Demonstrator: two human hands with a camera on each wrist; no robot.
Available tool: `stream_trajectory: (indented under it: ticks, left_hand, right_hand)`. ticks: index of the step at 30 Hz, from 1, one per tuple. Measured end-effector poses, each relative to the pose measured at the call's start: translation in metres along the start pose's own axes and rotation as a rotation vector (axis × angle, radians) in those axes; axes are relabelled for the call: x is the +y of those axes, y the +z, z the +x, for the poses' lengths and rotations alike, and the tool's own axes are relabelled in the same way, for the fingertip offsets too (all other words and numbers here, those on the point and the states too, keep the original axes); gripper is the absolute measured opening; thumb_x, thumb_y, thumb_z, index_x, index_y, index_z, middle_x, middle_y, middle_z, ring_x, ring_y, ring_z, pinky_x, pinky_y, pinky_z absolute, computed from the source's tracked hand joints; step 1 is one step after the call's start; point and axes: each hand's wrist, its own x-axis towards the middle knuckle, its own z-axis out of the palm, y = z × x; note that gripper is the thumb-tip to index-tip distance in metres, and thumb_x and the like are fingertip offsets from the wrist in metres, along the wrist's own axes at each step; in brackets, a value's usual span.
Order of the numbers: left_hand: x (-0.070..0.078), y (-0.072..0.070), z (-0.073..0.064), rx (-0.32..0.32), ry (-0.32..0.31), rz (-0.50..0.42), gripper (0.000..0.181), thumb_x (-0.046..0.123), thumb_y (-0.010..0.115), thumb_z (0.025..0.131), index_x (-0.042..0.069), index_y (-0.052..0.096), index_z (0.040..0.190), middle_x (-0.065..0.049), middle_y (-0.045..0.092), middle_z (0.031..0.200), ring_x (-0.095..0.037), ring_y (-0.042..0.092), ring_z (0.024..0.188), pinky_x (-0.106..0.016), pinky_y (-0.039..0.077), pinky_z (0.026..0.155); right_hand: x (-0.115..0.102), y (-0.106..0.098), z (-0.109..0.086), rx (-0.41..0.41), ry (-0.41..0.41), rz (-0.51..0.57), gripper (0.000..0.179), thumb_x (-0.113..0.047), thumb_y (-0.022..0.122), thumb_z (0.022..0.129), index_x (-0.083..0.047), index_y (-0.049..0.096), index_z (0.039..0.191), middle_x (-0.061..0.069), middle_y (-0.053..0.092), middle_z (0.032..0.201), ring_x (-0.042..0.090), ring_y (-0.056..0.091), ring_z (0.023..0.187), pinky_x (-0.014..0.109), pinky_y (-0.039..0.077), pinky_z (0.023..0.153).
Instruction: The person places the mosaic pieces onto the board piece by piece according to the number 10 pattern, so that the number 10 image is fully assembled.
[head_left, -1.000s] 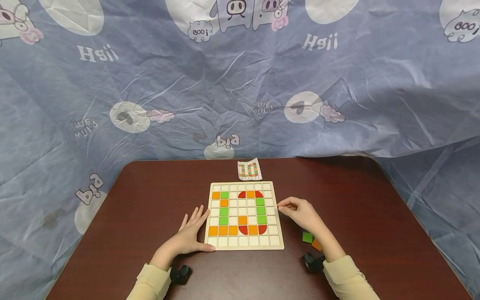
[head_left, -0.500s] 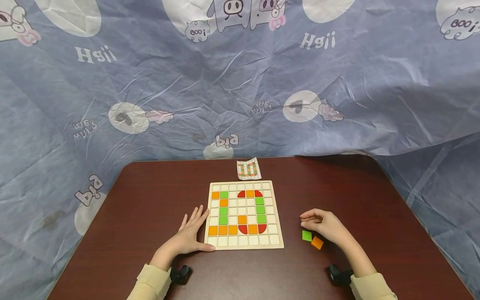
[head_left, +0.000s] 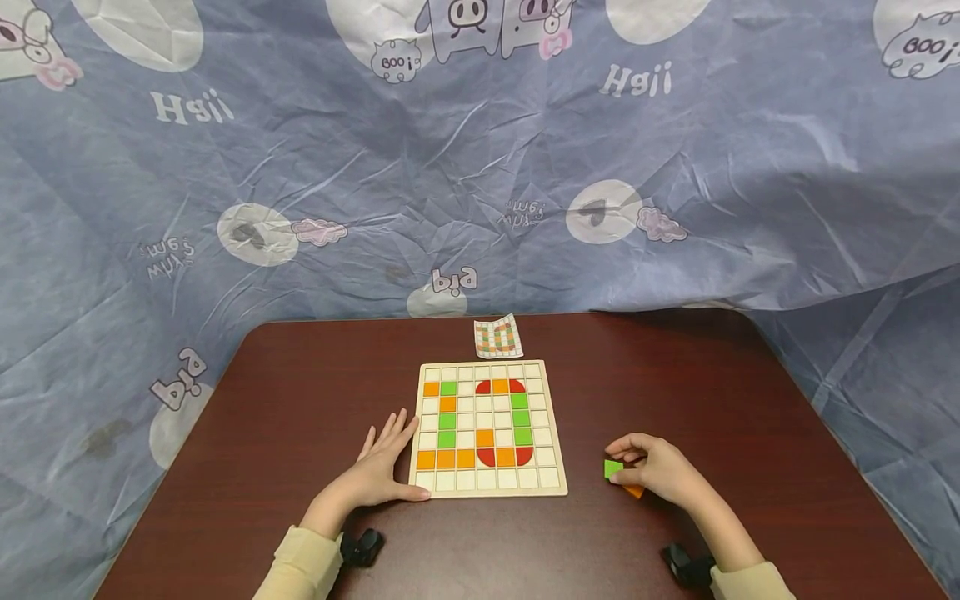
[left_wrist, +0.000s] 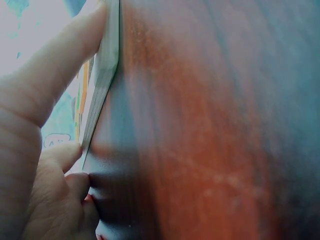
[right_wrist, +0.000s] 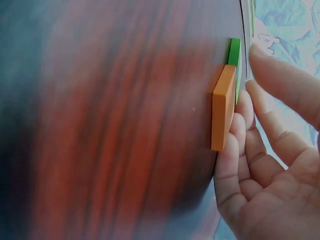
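Observation:
A square board (head_left: 466, 421) with a grid of cells lies on the table, some cells filled with orange, green and red tiles. My left hand (head_left: 375, 471) is spread at its near left corner, thumb along the front edge and fingers against the left side. In the left wrist view, that thumb (left_wrist: 65, 60) touches the board's edge (left_wrist: 102, 80). Right of the board, my right hand (head_left: 663, 472) hovers at a loose green tile (head_left: 612, 468), partly covering an orange tile (head_left: 635, 492). The right wrist view shows the thumb (right_wrist: 285, 82) apart from the green tile (right_wrist: 234, 51), fingers behind both tiles.
Behind the board lies a small paper card (head_left: 498, 337) printed with a coloured grid pattern. A printed blue cloth (head_left: 450, 167) hangs past the table's far edge. The brown table top (head_left: 322, 392) extends on both sides of the board.
My right hand has moved from the board's right edge, back and to the right, down to the loose tiles. Its thumb now overlaps the green tile in the head view. The left hand stays put.

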Motion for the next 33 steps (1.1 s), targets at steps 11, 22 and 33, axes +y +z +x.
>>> stream_trajectory:
  ticks: [11, 22, 33]
  left_hand:
    - [0.002, 0.000, -0.001, 0.003, -0.001, 0.003, 0.118, 0.043, 0.088, 0.070, 0.005, 0.018, 0.158, -0.020, 0.003, 0.165, -0.040, 0.000, 0.153, -0.064, -0.003, 0.119]
    - [0.000, 0.000, 0.000, -0.003, 0.001, 0.002, 0.118, 0.045, 0.087, 0.071, 0.006, 0.017, 0.158, -0.019, 0.002, 0.166, -0.039, -0.001, 0.153, -0.063, -0.004, 0.119]
    - [0.000, -0.001, 0.000, -0.002, 0.001, -0.002, 0.118, 0.045, 0.086, 0.071, 0.007, 0.017, 0.158, -0.019, 0.002, 0.166, -0.039, -0.001, 0.153, -0.063, -0.005, 0.119]
  right_hand:
    - [-0.005, 0.003, 0.000, 0.025, 0.014, -0.110, 0.032, -0.014, 0.087, 0.071, -0.011, 0.070, 0.098, 0.000, 0.065, 0.095, 0.014, 0.057, 0.087, 0.024, 0.048, 0.070]
    - [-0.010, 0.005, 0.001, 0.012, 0.058, -0.091, 0.027, -0.011, 0.086, 0.070, -0.011, 0.068, 0.091, 0.000, 0.060, 0.083, 0.013, 0.053, 0.076, 0.024, 0.045, 0.063]
    - [-0.018, 0.005, 0.010, 0.016, 0.034, -0.022, 0.018, -0.013, 0.082, 0.078, -0.010, 0.068, 0.089, 0.001, 0.063, 0.082, 0.014, 0.058, 0.076, 0.022, 0.048, 0.064]
